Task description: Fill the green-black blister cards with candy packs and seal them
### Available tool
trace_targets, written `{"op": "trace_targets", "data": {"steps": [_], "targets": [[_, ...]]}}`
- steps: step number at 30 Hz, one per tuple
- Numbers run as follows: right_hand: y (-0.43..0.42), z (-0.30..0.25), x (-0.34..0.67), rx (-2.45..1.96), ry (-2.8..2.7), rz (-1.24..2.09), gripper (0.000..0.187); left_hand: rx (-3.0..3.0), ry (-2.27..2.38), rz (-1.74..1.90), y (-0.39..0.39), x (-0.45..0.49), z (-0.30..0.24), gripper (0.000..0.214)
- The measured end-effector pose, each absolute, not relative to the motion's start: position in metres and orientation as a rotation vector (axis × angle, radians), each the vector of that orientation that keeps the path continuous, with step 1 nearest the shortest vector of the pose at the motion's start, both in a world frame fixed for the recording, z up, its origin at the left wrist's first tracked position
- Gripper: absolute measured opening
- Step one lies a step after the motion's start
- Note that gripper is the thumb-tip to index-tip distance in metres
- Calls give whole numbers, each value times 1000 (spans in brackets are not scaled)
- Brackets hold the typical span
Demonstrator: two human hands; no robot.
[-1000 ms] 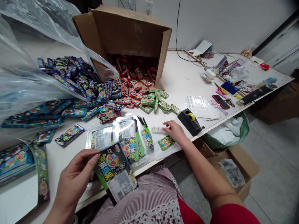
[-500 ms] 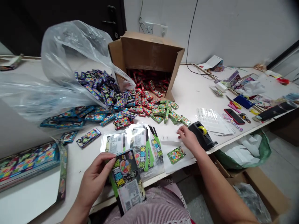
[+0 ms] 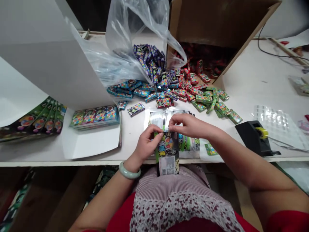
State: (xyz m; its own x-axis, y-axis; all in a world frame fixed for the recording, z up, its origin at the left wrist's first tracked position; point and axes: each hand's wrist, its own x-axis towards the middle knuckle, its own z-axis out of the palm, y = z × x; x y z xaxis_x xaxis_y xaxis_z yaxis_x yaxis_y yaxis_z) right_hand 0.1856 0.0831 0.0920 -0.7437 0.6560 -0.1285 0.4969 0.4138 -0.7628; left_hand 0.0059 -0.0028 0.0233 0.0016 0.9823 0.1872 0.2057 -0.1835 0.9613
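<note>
On the left, a stack of printed packets is lying on a white sheet of card on the tabletop. The left hand, wearing a jade bangle, is pinching the top of a printed packet, and the right hand is gripping the same top edge, holding the packet upright across the tabletop's front edge. Further right, a heap of small wrapped packs is spilling from a cardboard box, and a black tape dispenser is standing beyond them.
</note>
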Motion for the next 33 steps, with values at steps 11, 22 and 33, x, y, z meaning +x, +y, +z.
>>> {"op": "trace_targets", "data": {"steps": [11,22,33], "targets": [[93,79,174,-1195,-2478,1334,15,1462,1318,1372,2,14,11,13],[88,63,175,-1246,-1558,2451,10,1207,1078,1118,-33,5,23,29],[107,52,203,-1238,-2061,1244,22,2162,2186,1494,-19,-174,86,30]]}}
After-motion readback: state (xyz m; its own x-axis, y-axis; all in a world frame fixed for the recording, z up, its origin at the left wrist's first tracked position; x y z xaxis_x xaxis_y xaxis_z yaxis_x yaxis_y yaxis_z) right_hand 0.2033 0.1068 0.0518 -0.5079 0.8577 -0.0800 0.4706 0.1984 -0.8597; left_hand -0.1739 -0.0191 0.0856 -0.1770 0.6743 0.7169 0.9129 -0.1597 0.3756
